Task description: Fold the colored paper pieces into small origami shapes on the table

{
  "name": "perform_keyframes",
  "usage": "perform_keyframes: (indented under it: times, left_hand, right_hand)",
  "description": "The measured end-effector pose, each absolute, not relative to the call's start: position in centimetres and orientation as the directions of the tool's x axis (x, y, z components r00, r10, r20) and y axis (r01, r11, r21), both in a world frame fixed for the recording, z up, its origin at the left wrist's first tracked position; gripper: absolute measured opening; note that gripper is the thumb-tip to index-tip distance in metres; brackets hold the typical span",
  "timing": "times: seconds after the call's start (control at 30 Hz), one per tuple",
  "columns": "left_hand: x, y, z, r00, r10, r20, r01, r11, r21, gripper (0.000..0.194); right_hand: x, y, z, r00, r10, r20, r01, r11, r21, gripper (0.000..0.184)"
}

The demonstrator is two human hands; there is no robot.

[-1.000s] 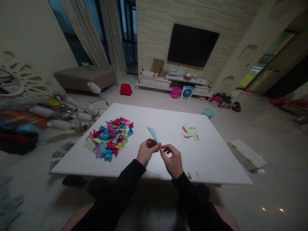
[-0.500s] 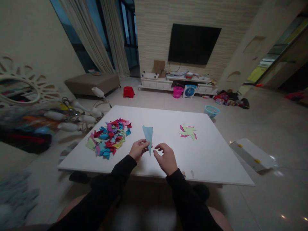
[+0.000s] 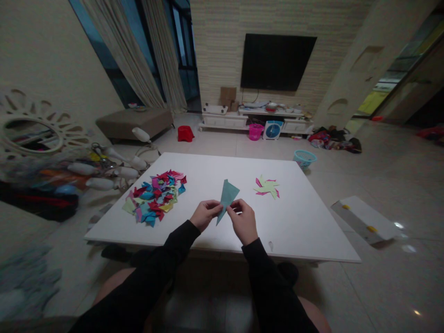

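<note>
A light blue folded paper triangle [image 3: 227, 196] stands upright above the white table [image 3: 298, 222], its narrow tip pointing down. My left hand [image 3: 205, 214] pinches its left edge and my right hand [image 3: 243, 221] pinches its right edge, both closed on it. A heap of several folded paper pieces [image 3: 156, 196] in red, blue, pink and green lies on the table to the left. A green and pink paper pinwheel shape [image 3: 266, 187] lies flat to the right of the triangle.
A white lamp fixture with bulbs [image 3: 114, 166] lies on the floor left of the table. Beyond are a red stool [image 3: 185, 133], a pink bucket [image 3: 255, 131], a blue basket [image 3: 304, 158], a TV stand and a flat board [image 3: 364, 218] on the right.
The blue triangle has turned from edge-on to face-on and tilted right. My right hand, which had let go half a second ago, has closed on it again.
</note>
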State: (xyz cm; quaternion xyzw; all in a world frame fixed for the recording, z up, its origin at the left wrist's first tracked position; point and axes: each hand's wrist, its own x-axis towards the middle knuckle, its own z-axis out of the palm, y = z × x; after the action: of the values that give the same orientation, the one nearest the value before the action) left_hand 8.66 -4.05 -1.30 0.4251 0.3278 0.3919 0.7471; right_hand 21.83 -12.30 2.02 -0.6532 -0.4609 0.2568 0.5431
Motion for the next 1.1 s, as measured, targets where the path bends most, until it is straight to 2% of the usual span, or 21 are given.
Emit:
perform_keyframes:
  times: [0.1,0.2,0.43,0.67,0.8,0.93,1.1]
  left_hand:
    - [8.6,-4.1,-0.9,0.498,0.856,-0.140,-0.315,0.329,0.890,0.042]
    - [8.2,-3.9,-0.9,0.562,0.817,-0.129,-0.224,0.300,0.927,0.042]
    - [6.8,-2.8,-1.1,0.595,0.796,-0.109,-0.104,0.211,0.972,0.043]
    - [4.0,-1.2,-0.2,0.603,0.775,-0.188,-0.003,0.239,0.971,0.056]
    - [2.7,-0.6,0.2,0.595,0.784,-0.177,0.030,0.198,0.980,0.048]
    - [2.0,0.0,-0.2,0.557,0.815,-0.160,0.007,0.189,0.982,0.042]
    - [2.2,-0.2,-0.8,0.483,0.851,-0.204,-0.180,0.325,0.928,0.045]
  right_hand:
    - [21.9,-12.0,1.8,0.486,0.866,0.119,0.132,0.062,-0.989,0.021]
    - [21.9,-11.8,1.8,0.439,0.893,0.100,0.045,0.089,-0.995,0.020]
    - [22.1,-11.9,2.1,0.590,0.800,0.108,0.048,0.098,-0.994,0.031]
    - [21.7,-11.6,1.5,0.589,0.796,0.140,0.094,0.104,-0.990,0.031]
    - [21.6,-11.6,1.7,0.583,0.803,0.120,0.100,0.075,-0.992,0.030]
    - [21.2,-11.4,1.7,0.582,0.807,0.095,0.094,0.049,-0.994,0.030]
    - [20.6,-11.0,1.4,0.583,0.808,0.088,0.090,0.044,-0.995,0.034]
